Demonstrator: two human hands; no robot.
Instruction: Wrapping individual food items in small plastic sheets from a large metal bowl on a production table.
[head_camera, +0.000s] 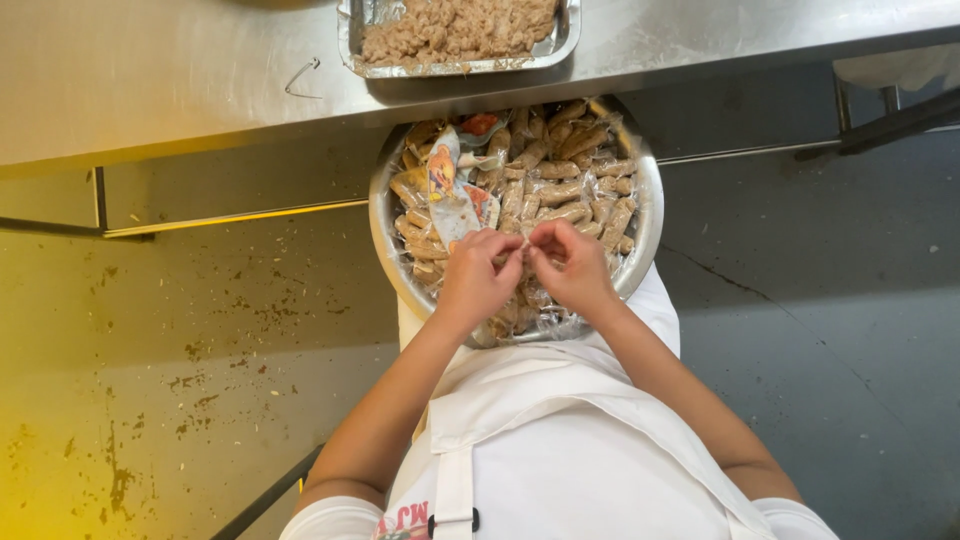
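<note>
- Head view: round metal bowl sits on the lap, just below the worktop edge.
- Bowl is heaped with wrapped brown sticks; printed wrapper sheets lie on its left side.
- Left hand and right hand meet over the bowl's near half, fingers pinching one small clear-wrapped piece between them.
- Foil tray beyond the bowl holds much loose brown mix; judged: many sticks wrapped, plenty of mix left.
</note>
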